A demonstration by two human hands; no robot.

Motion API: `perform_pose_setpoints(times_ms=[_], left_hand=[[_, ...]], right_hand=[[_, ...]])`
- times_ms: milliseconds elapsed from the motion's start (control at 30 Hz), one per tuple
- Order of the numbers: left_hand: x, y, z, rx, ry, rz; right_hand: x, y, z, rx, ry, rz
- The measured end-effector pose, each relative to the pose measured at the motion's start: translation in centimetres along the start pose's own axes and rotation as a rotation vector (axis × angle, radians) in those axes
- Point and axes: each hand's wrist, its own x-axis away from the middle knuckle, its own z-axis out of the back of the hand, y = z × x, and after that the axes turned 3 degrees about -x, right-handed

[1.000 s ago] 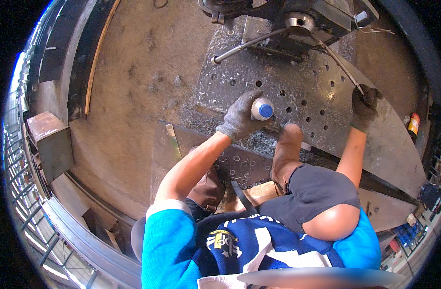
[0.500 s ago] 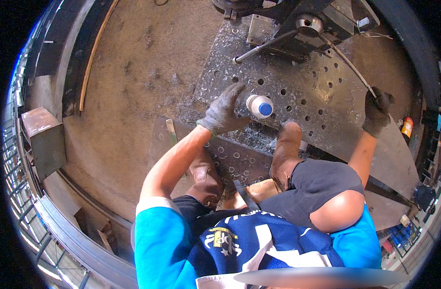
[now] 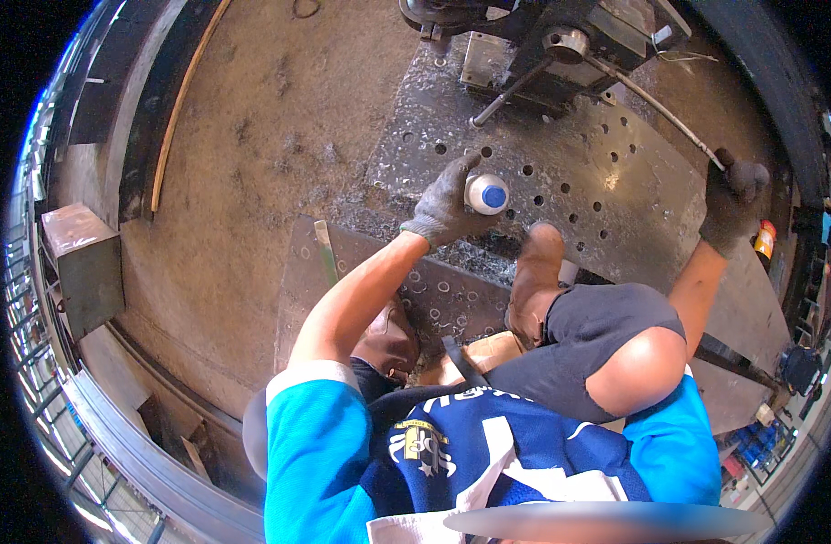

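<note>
My left hand (image 3: 444, 205), in a grey work glove, is curled around the side of a white plastic bottle (image 3: 475, 192) with a blue cap. The bottle stands on a dark steel plate (image 3: 542, 145) drilled with rows of round holes. Out to the right, my right hand (image 3: 735, 201), also gloved, is closed on the end of a long metal lever (image 3: 656, 107). That lever runs up to a round hub (image 3: 565, 43) on a dark machine, and a second lever (image 3: 515, 91) juts from the same hub toward the plate.
Metal shavings lie over the plate and around my boots (image 3: 535, 272). A second perforated plate (image 3: 443, 295) is by my feet. At the left stands a metal box (image 3: 84, 267). An orange-and-yellow container (image 3: 765, 238) is beyond my right hand.
My left hand has moved right and closed around the bottle. My right hand has shifted slightly outward with the lever, and the second lever has swung a little.
</note>
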Motion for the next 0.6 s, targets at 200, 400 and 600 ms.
perform_pose_setpoints(times_ms=[200, 400, 600], left_hand=[[-0.3, 0.9, -0.8, -0.031, -0.035, 0.103], [1.5, 2.4, 4.7, -0.029, -0.115, 0.193], [3.0, 3.0, 13.4, 0.249, -0.095, 0.319]], right_hand=[[-7.0, -2.6, 11.9, -1.773, 0.136, -0.544], [-14.9, -3.2, 16.3, -2.598, -0.032, -0.194], [-19.6, -9.9, 19.0, -1.607, 0.515, -0.1]])
